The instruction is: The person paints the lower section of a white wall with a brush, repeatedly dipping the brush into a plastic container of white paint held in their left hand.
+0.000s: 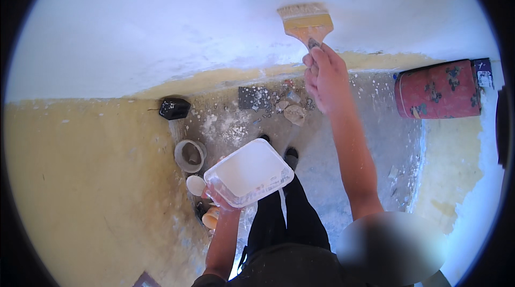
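My right hand point(328, 78), at the end of an outstretched arm, is closed around the handle of a wide flat paintbrush point(309, 25). The brush's pale bristles point up at the wall point(182, 24), which is whitish above and bare yellow lower down. Whether the bristles touch the wall, I cannot tell. Lower and to the left, my left hand point(219, 199) grips the near left corner of a white plastic tray point(263, 195). White liquid paint point(248, 169) lies in the tray, and white smears mark its outer side.
Left of the tray, a grey bucket point(178, 165), a white round thing point(195, 185) and an orange container point(211, 217) stand along the wall. A black object point(175, 108) sits in the corner. Rubble point(294, 114) and a dark square point(252, 98) lie on the spattered floor. A red patterned container point(437, 91) is at right.
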Demonstrator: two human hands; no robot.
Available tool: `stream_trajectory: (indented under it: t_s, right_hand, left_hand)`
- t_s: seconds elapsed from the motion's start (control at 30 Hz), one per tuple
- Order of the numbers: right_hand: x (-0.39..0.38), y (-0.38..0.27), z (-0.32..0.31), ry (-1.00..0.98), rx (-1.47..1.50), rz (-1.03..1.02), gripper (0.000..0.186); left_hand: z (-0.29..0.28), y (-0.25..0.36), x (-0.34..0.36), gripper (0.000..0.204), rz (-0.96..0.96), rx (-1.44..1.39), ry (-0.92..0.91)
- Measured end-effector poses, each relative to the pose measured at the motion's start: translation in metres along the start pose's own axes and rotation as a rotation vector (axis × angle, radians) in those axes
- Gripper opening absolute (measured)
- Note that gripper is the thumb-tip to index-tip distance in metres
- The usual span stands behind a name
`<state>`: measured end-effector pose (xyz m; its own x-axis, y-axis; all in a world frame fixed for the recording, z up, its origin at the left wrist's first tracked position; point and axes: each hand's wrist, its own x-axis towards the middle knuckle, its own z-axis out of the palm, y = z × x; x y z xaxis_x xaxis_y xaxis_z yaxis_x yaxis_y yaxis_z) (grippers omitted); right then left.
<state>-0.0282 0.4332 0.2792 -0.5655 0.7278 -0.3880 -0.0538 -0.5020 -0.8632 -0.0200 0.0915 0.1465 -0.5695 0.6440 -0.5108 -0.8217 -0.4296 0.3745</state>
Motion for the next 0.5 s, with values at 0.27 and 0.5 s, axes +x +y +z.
stream_trajectory:
  t_s: [0.27, 0.5]
  right_hand:
    - [0.107, 0.178, -0.103, -0.084, 0.081, -0.085, 0.022]
    - [0.145, 0.287, -0.144, -0.016, 0.11, 0.135, 0.017]
  left_hand:
    - [-0.025, -0.016, 0.014, 0.082, -0.05, -0.013, 0.002]
    - [-0.053, -0.025, 0.027, 0.082, -0.062, 0.008, 0.046]
